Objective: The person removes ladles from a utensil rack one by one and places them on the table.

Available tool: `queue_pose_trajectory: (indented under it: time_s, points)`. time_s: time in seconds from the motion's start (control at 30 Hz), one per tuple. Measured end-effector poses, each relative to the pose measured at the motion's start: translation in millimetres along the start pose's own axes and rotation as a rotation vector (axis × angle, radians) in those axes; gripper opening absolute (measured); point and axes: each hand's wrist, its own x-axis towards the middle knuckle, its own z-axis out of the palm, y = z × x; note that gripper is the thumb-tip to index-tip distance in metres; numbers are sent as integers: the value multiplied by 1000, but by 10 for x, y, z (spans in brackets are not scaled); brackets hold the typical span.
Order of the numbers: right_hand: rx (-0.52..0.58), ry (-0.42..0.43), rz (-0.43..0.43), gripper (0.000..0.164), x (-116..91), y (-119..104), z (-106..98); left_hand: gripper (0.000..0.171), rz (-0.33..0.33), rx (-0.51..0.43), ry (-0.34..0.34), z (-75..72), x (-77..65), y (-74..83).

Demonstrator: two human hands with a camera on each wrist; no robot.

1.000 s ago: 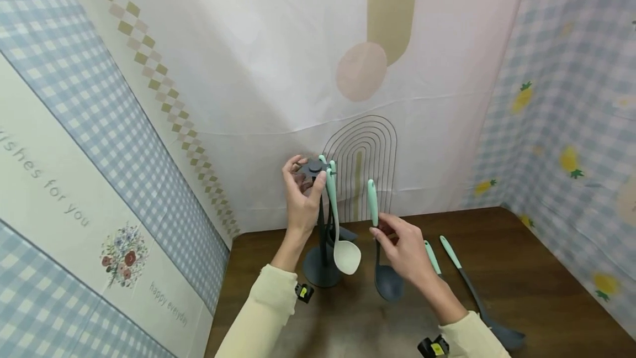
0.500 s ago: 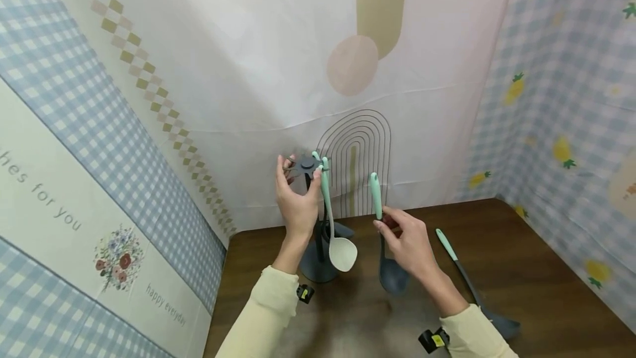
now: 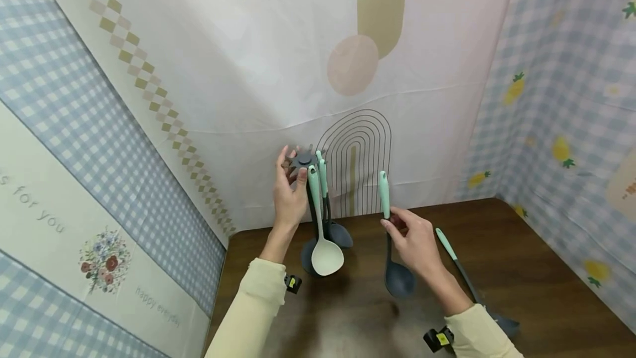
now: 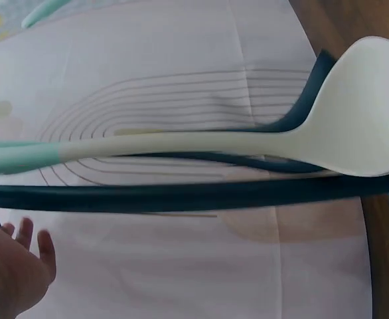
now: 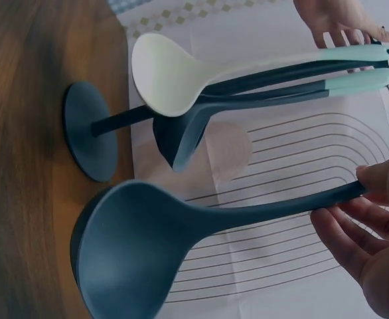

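Note:
A dark utensil stand (image 3: 305, 157) with a hooked round top stands on the table near the back wall. My left hand (image 3: 290, 200) grips its top, thumb in front and fingers behind. From the hooks hang a white ladle (image 3: 328, 258) with a mint handle and dark utensils (image 3: 341, 235) partly hidden behind it. To the right, my right hand (image 3: 414, 239) pinches a dark ladle (image 3: 399, 280) by its shaft just below the mint handle, holding it upright, bowl down. In the right wrist view that ladle's bowl (image 5: 135, 246) is apart from the stand.
Another mint-handled dark utensil (image 3: 446, 243) lies on the wooden table (image 3: 358, 319) at the right, its head partly hidden by the right sleeve. Patterned cloth walls (image 3: 238, 70) close in the back and both sides.
The stand's top has turned, bringing the white ladle round to the front and left. My left hand has shifted slightly left. The right hand has carried its ladle a little right.

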Motion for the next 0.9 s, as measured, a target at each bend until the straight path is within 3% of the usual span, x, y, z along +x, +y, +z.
queue_pose_trajectory:
  time_s: [0.2, 0.43, 0.67, 0.9]
  points:
    - [-33, 0, 31, 26, 21, 58, -34, 50, -53, -112, -81, -43, 66, 8]
    - [-41, -2, 46, 27, 44, 165, -32, 49, -115, -275, -67, -33, 139, -11]
    - [-56, -36, 100, 30, 48, 339, 17, 48, -122, -284, -31, 5, 117, -22]
    - [-92, -100, 170, 29, 44, 454, 43, 43, -107, -188, 33, 21, 83, -65]
